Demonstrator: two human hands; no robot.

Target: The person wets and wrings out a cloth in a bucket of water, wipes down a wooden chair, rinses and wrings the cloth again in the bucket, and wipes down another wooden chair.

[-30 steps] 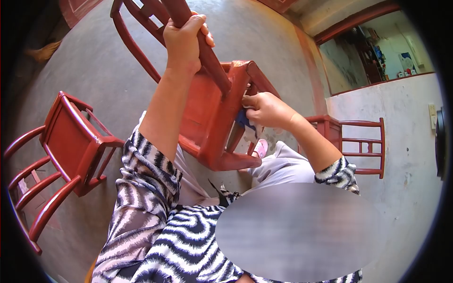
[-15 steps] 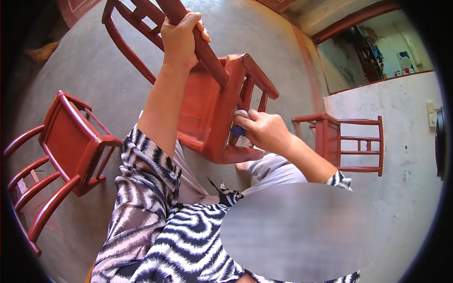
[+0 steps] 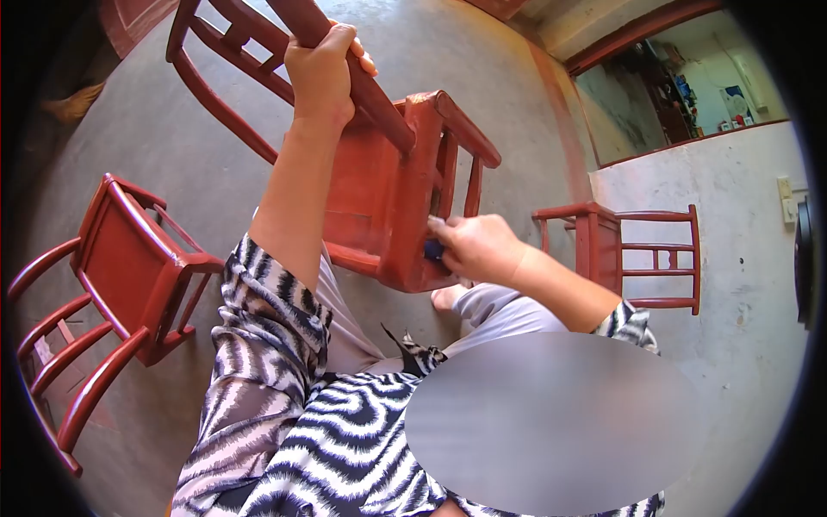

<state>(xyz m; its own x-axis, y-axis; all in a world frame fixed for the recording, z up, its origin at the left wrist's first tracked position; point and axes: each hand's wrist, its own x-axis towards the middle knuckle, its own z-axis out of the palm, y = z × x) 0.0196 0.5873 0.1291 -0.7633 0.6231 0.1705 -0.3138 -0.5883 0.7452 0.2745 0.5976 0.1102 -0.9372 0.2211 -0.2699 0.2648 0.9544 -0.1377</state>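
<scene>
A red wooden chair (image 3: pixel 366 185) is tilted in front of me, its seat turned partly my way and its slatted back reaching up to the left. My left hand (image 3: pixel 320 76) is wrapped around a thick post of the chair back. Down at the side of the seat frame, my right hand (image 3: pixel 484 246) is closed on a small cloth (image 3: pixel 433 249), of which a dark blue part and a pale bit show. The cloth is against or very close to the red wood; the fingers hide most of it.
A second red chair (image 3: pixel 129 267) lies tipped on the floor at left. Another red chair (image 3: pixel 596 250) is by the white wall (image 3: pixel 741 250) at right. A broom head (image 3: pixel 73 103) is at the upper left. A blurred oval covers the lower right.
My right hand has shifted slightly down along the seat frame with the cloth. The held chair has moved a little left and up in view, my left hand still on its post.
</scene>
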